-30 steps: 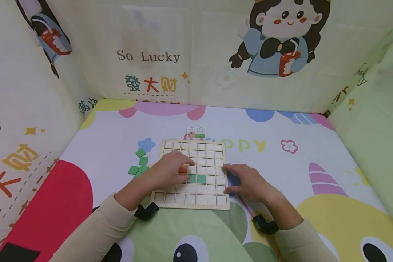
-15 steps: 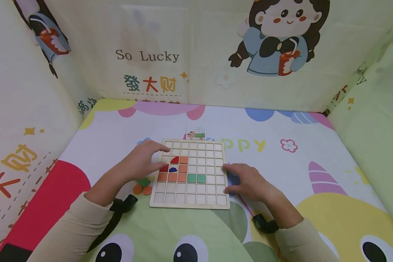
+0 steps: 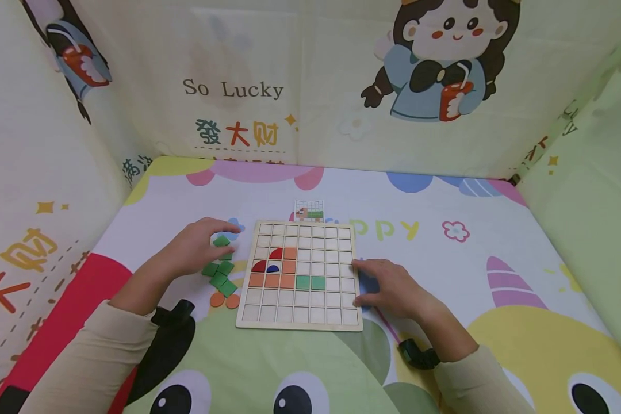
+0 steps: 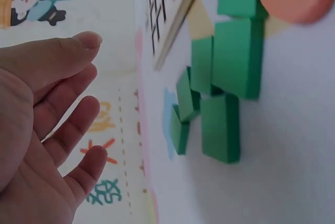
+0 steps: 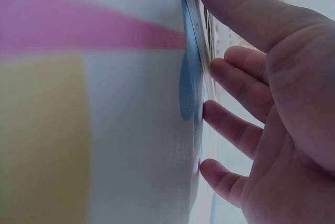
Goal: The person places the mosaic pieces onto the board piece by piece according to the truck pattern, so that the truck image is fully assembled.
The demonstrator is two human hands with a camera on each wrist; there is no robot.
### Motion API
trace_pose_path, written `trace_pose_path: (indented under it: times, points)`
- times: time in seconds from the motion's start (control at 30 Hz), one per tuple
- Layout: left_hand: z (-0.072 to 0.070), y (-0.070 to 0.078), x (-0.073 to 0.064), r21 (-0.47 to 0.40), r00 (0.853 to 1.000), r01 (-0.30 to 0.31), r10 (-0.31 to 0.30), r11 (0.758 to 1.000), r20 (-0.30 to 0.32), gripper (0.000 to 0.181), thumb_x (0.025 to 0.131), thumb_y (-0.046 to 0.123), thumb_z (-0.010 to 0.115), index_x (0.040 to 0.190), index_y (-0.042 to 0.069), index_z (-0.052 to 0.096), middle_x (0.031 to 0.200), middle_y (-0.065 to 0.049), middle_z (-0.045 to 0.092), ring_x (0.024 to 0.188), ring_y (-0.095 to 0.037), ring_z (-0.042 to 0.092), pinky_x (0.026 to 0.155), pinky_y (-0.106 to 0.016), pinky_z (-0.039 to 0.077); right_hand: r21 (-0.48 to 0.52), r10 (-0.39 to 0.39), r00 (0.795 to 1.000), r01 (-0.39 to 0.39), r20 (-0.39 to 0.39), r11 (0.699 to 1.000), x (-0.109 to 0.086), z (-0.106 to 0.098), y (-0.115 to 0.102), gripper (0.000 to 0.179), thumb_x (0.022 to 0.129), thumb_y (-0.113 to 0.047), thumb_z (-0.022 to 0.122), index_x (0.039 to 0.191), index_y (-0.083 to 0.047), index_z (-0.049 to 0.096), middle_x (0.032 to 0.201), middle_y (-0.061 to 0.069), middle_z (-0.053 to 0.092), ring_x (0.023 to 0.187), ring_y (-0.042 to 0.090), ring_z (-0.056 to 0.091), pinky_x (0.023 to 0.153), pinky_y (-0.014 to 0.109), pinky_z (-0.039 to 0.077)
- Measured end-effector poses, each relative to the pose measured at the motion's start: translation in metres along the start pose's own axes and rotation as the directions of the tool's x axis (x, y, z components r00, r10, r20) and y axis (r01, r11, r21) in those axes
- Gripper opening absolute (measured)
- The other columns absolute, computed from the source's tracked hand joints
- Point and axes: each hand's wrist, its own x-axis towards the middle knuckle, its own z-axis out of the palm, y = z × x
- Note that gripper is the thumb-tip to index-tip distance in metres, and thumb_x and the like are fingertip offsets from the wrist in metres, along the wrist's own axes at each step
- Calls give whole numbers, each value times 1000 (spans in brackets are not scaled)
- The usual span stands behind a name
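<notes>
A wooden grid board [image 3: 300,316] lies on the table. In its left half sit several orange square tiles [image 3: 271,280], two red quarter-round pieces [image 3: 276,253] and a small blue half-round piece [image 3: 272,268]; two green square tiles [image 3: 318,282] continue the row to the right. My left hand [image 3: 194,247] hovers over a pile of loose green tiles [image 3: 222,273] left of the board, holding nothing, its thumb and fingers apart. In the left wrist view these green tiles [image 4: 238,56] lie beside the fingers. My right hand [image 3: 393,287] rests its fingertips and thumb along the board's right edge.
Two orange round pieces [image 3: 217,299] lie just below the green pile. Behind the board is a small printed pattern card [image 3: 309,211]. A patterned cloth [image 3: 429,241] covers the table, and cloth walls [image 3: 321,86] rise at the back and sides.
My left hand has moved left from over the board to the loose green tiles, uncovering the orange, red and blue pieces. My right hand has stayed at the board's edge.
</notes>
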Motion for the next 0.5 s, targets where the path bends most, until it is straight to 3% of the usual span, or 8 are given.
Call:
trace_pose_path:
  times: [0.2,0.5]
  points:
    - [0,-13,2,-9,998,53,-53,999,27,43,94,17,69,135,6,62,135,-23,56,129,-43,45,100,-60,43,-3,0,1000,0,1,1000,1,0,-1,69,83,-32,82,140,-5,56,138,18,57,129,40,49,103,59,36]
    - [2,-26,7,5,996,76,-76,997,48,42,96,16,65,137,8,61,136,-23,57,131,-43,44,101,-60,42,-6,-11,1000,11,-6,1000,0,2,2,70,82,-31,82,141,-4,55,138,18,57,129,40,50,103,58,37]
